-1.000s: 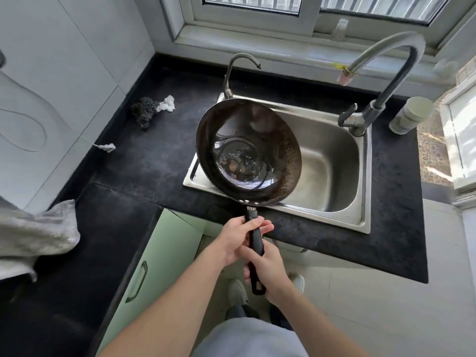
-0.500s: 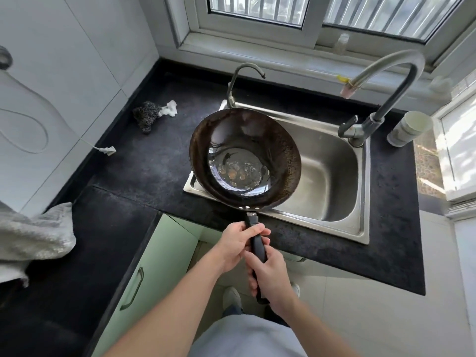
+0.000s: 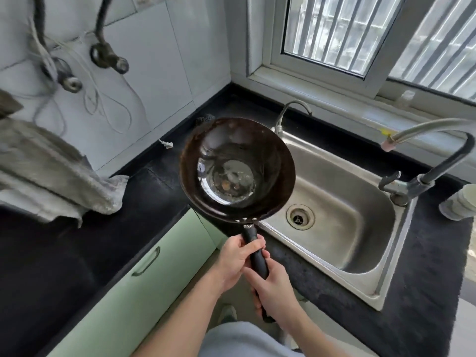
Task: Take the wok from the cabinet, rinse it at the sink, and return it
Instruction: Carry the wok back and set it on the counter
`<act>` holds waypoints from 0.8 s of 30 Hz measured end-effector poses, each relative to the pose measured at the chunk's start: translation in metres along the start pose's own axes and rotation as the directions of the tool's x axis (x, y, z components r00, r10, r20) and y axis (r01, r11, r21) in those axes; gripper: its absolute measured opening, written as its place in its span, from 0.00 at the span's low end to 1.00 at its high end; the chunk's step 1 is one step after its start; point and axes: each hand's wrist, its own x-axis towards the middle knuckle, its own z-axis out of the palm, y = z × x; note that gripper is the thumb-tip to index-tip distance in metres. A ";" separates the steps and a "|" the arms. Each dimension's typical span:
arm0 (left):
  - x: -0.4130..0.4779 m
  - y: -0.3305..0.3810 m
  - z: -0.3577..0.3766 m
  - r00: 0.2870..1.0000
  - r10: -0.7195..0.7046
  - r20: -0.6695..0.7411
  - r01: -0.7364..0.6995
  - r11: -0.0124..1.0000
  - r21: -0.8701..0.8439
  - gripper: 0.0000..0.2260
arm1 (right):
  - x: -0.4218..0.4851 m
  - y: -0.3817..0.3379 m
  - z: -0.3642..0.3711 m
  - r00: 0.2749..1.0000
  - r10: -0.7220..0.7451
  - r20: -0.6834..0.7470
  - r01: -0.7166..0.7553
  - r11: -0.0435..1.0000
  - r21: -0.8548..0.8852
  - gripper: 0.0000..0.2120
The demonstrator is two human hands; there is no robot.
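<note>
A dark round wok (image 3: 270,155) with a wet, shiny bottom hangs in the air over the counter edge, left of the steel sink (image 3: 342,202). Both hands hold its black handle (image 3: 257,256). My left hand (image 3: 235,261) grips the handle near the bowl, and my right hand (image 3: 275,289) grips it lower down, closer to my body. The sink basin shows its drain (image 3: 300,216) and holds nothing. A green cabinet door (image 3: 144,287) with a bar handle sits below the counter, shut.
A tall curved tap (image 3: 435,161) stands at the sink's right, a small thin tap (image 3: 291,112) at its back left. A grey cloth (image 3: 51,181) lies on the black counter (image 3: 51,253) at left. A white cup (image 3: 461,204) sits far right. Hoses and wires hang on the tiled wall.
The wok has swung left, off the sink toward the counter corner, with both hands still on the handle. My view has lifted and turned left, showing the wall and the cloth.
</note>
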 end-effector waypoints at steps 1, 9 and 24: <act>-0.006 -0.003 0.003 0.999 0.020 -0.038 -0.020 1.000 -0.023 0.03 | -0.003 -0.002 -0.004 0.999 -0.005 0.040 0.006 1.000 -0.020 0.09; -0.067 -0.027 0.015 0.937 0.114 -0.331 -0.186 0.963 -0.194 0.12 | -0.029 0.001 -0.014 0.934 -0.026 0.357 0.072 0.991 -0.116 0.07; -0.244 -0.082 0.001 0.483 0.194 -0.854 -0.623 0.762 -0.180 0.08 | -0.109 0.011 0.069 0.555 0.002 0.832 0.387 0.885 -0.260 0.05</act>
